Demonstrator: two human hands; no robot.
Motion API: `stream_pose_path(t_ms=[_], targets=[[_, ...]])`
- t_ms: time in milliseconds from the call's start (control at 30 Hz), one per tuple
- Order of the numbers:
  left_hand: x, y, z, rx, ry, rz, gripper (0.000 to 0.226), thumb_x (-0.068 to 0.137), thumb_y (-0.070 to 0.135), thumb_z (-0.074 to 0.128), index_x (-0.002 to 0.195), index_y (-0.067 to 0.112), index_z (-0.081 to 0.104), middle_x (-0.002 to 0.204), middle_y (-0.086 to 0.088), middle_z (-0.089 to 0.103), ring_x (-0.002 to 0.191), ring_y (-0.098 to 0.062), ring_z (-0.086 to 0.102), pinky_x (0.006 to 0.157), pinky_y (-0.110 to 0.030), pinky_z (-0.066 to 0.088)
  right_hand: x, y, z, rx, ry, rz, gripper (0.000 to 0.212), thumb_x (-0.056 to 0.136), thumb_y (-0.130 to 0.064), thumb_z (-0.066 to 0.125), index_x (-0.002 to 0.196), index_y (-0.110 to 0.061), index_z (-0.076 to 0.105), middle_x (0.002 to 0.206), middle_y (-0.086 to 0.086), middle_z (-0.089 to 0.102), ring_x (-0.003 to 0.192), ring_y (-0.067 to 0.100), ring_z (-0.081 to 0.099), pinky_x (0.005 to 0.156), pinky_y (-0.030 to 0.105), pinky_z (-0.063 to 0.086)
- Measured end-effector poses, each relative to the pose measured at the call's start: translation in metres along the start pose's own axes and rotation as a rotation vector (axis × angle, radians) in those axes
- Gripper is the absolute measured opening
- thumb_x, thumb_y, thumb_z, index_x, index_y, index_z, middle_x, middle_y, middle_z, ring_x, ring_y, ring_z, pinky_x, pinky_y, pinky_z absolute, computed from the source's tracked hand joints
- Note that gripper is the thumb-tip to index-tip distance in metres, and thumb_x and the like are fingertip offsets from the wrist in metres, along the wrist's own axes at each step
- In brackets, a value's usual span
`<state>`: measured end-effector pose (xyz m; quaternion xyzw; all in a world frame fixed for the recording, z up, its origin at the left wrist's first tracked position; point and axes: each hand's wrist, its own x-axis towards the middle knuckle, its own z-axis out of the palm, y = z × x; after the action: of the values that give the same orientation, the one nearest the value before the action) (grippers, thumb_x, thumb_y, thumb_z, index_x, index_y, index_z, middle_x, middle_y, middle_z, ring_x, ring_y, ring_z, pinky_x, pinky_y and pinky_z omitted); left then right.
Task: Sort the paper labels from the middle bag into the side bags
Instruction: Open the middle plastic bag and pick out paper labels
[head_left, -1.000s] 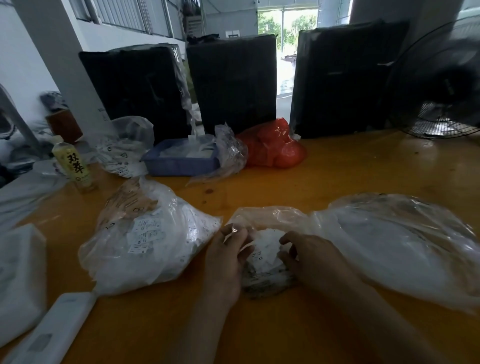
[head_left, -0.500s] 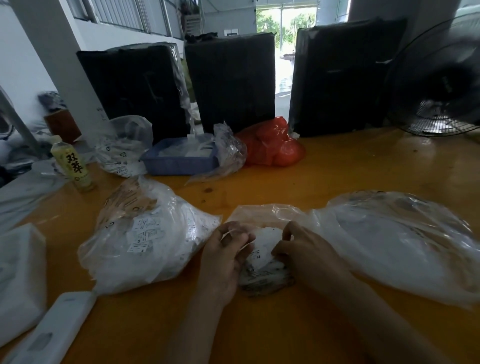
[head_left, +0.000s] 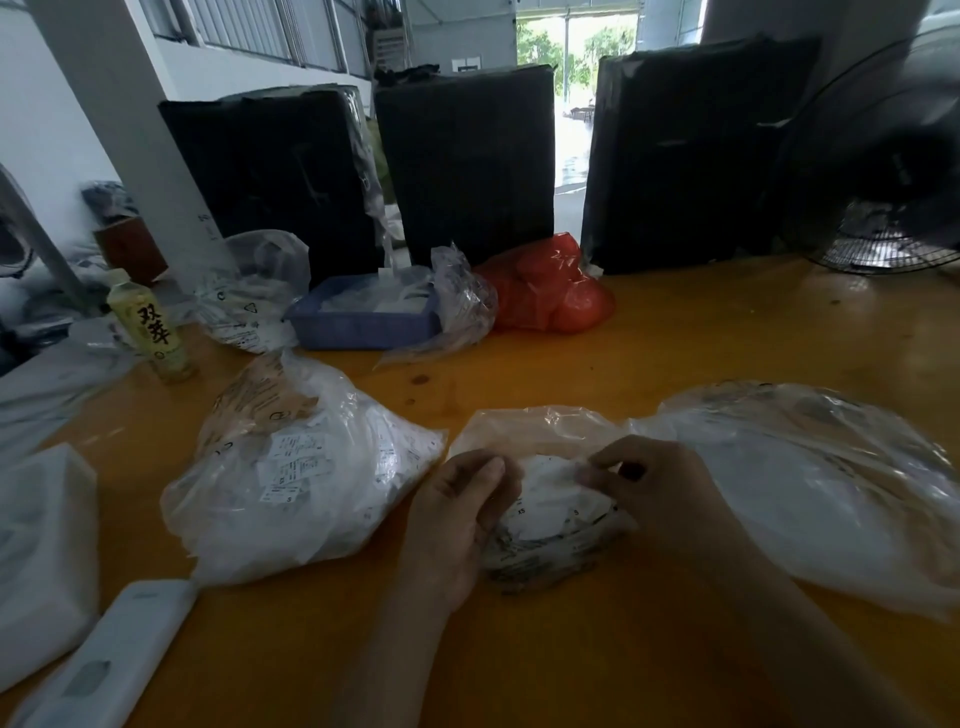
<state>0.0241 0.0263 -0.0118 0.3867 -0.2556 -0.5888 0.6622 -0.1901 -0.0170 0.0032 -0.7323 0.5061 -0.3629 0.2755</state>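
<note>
Labels: the paper labels (head_left: 550, 499) lie heaped in the middle bag (head_left: 530, 431) on the desk (head_left: 675, 353), between my hands.
Right hand (head_left: 649, 493): fingers pinch a label at the heap's top.
Left hand (head_left: 457, 514): curled on the bag's edge.
Risk: thin slips may cling, so I might lift two sizes together and missort into the left bag (head_left: 291, 467) or right bag (head_left: 831, 483).

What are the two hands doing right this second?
Left hand: fingers curled at the middle bag; what it grips cannot be told.
Right hand: pinching a paper label.
</note>
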Motion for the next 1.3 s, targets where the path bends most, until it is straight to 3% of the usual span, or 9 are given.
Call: stream_pose_path(t_ms=[100,233,400,533,633,800,1000,1200,1300], targets=[[-0.002,0.000,0.000,0.088,0.016,-0.002,0.017,0.076,0.013,0.077,0.094,0.013,0.079,0.105,-0.016,0.080,0.099,-0.019,0.078,0.065,-0.021,0.060,-0.001,0.000,0.000,0.375,0.053,0.117,0.018,0.087,-0.043,0.068,0.087,-0.026,0.070,0.072,-0.004,0.070,0.063,0.011,0.067,0.061,0.022,0.054],[-0.001,0.000,0.000,0.028,0.019,-0.010,0.029,0.074,0.004,0.076,0.103,0.002,0.069,0.104,-0.022,0.078,0.095,-0.026,0.079,0.068,-0.021,0.061,-0.002,-0.003,0.004,0.587,0.038,0.157,0.016,0.089,-0.027,0.070,0.099,-0.014,0.071,0.080,0.010,0.075,0.072,0.026,0.073,0.072,0.036,0.062],[0.000,-0.004,0.001,-0.012,0.053,-0.010,0.030,0.071,0.005,0.082,0.099,0.002,0.071,0.110,-0.024,0.076,0.096,-0.032,0.079,0.074,-0.024,0.063,-0.003,-0.003,0.010,0.560,0.017,0.188,0.034,0.077,-0.039,0.072,0.099,-0.014,0.068,0.085,0.002,0.074,0.077,0.019,0.074,0.072,0.028,0.058],[0.000,-0.006,0.001,0.009,0.071,-0.022,0.024,0.071,0.007,0.082,0.094,0.003,0.080,0.109,-0.022,0.078,0.095,-0.030,0.079,0.074,-0.023,0.062,-0.005,-0.006,0.014,0.521,0.060,0.192,0.029,0.088,-0.040,0.071,0.085,-0.013,0.060,0.085,0.007,0.067,0.082,0.017,0.072,0.084,0.045,0.059],[0.000,-0.006,0.002,0.005,0.059,-0.031,0.029,0.073,0.006,0.081,0.100,-0.001,0.078,0.109,-0.024,0.077,0.096,-0.031,0.079,0.075,-0.024,0.063,-0.006,-0.007,0.015,0.478,0.075,0.149,0.023,0.095,-0.027,0.067,0.084,-0.011,0.054,0.092,0.006,0.071,0.090,0.044,0.064,0.078,0.061,0.055],[-0.001,-0.006,0.002,0.020,0.029,-0.030,0.023,0.075,0.008,0.080,0.096,0.001,0.079,0.106,-0.025,0.077,0.098,-0.030,0.078,0.077,-0.025,0.063,-0.010,-0.016,0.013,0.443,0.093,0.082,0.033,0.085,-0.051,0.065,0.098,-0.020,0.068,0.081,0.000,0.072,0.074,0.017,0.071,0.065,0.028,0.054],[-0.001,-0.006,0.002,0.003,0.030,-0.031,0.025,0.073,0.007,0.081,0.098,0.001,0.079,0.107,-0.025,0.077,0.099,-0.030,0.078,0.078,-0.025,0.062,-0.009,-0.015,0.014,0.273,0.085,0.018,0.016,0.100,-0.032,0.059,0.114,-0.031,0.066,0.079,-0.013,0.072,0.068,0.002,0.067,0.055,0.012,0.046],[-0.002,-0.007,0.002,0.056,-0.020,-0.015,0.015,0.073,0.009,0.081,0.088,0.009,0.084,0.105,-0.023,0.078,0.099,-0.029,0.079,0.080,-0.025,0.062,-0.009,-0.018,0.016,0.208,0.121,-0.019,0.020,0.095,-0.029,0.067,0.102,-0.046,0.056,0.087,-0.014,0.069,0.075,-0.005,0.068,0.062,0.008,0.050],[-0.003,-0.008,0.003,0.110,-0.049,0.001,0.022,0.070,0.016,0.086,0.091,0.011,0.084,0.105,-0.022,0.078,0.100,-0.029,0.078,0.081,-0.026,0.062,-0.010,-0.018,0.018,0.088,0.107,-0.074,0.016,0.096,-0.028,0.066,0.103,-0.041,0.058,0.088,-0.020,0.066,0.078,-0.005,0.065,0.064,0.012,0.052]])
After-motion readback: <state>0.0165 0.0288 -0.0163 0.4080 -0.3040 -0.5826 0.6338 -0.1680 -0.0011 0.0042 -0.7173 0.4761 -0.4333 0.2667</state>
